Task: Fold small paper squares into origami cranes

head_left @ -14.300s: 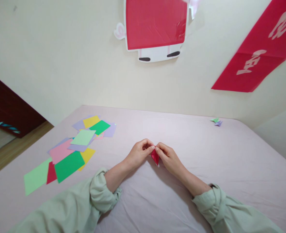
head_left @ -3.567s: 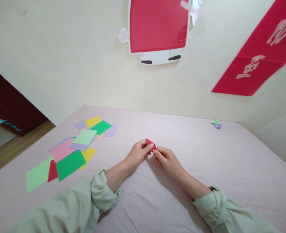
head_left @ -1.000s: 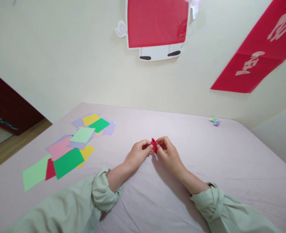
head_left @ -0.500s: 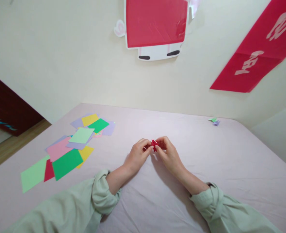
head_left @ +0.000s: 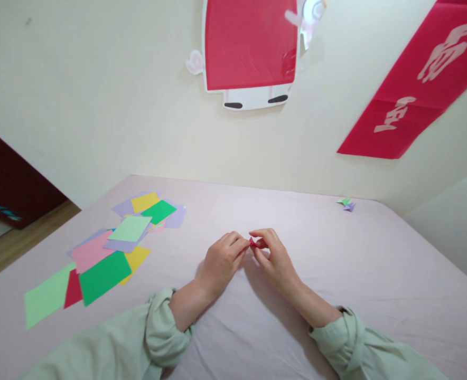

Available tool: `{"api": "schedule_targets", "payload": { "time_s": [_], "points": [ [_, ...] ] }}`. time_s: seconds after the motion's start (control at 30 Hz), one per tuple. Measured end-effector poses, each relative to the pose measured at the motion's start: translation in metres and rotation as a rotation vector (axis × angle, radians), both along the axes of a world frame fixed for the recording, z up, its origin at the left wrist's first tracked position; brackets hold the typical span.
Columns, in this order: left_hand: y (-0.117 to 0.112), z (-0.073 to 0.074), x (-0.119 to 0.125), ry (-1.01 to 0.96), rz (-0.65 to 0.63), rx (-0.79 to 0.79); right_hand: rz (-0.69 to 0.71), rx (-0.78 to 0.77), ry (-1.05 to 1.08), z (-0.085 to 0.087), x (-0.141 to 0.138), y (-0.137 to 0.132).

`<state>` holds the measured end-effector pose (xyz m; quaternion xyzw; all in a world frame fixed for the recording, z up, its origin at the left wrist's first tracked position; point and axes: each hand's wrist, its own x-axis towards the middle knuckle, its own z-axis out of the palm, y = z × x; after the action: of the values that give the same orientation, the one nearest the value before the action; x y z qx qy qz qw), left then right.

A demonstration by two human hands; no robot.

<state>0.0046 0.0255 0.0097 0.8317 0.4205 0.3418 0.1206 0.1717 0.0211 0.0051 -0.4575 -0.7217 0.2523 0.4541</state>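
A small red folded paper piece (head_left: 252, 243) is between my two hands, just above the middle of the sheet-covered surface. My left hand (head_left: 222, 261) is closed, its thumb and fingertips pinching the left side of the paper. From the other side my right hand (head_left: 276, 259) touches the paper with curled fingers; its forefinger is lifted slightly above. Much of the piece is hidden by the fingertips, so its exact shape cannot be made out.
Loose sheets of coloured paper (head_left: 104, 278) overlap on the left of the pale pink sheet (head_left: 320, 285). Small green and purple folded papers (head_left: 347, 205) lie at the far right edge. A wall with a red cartoon cutout (head_left: 251, 47) and a red banner (head_left: 408, 100) stands behind.
The red paper's spiky points showed before; now less of it is visible. My left hand has turned over it, and my right forefinger has lifted. The camera view has tilted up slightly.
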Motion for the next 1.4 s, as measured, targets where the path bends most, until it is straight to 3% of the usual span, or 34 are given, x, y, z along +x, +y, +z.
{"api": "schedule_targets", "payload": {
  "time_s": [0.27, 0.83, 1.4],
  "points": [
    [-0.0006, 0.0028, -0.0002, 0.042, 0.007, 0.057, -0.038, 0.027, -0.033, 0.0014, 0.0019, -0.0003],
    [0.0003, 0.0004, -0.0005, 0.02, -0.001, 0.036, 0.011, 0.029, -0.048, 0.0046, 0.0022, -0.0009],
    [-0.0003, 0.002, 0.0002, -0.045, -0.005, -0.016, -0.035, 0.026, -0.043, 0.0033, 0.0024, -0.0001]
  ]
}}
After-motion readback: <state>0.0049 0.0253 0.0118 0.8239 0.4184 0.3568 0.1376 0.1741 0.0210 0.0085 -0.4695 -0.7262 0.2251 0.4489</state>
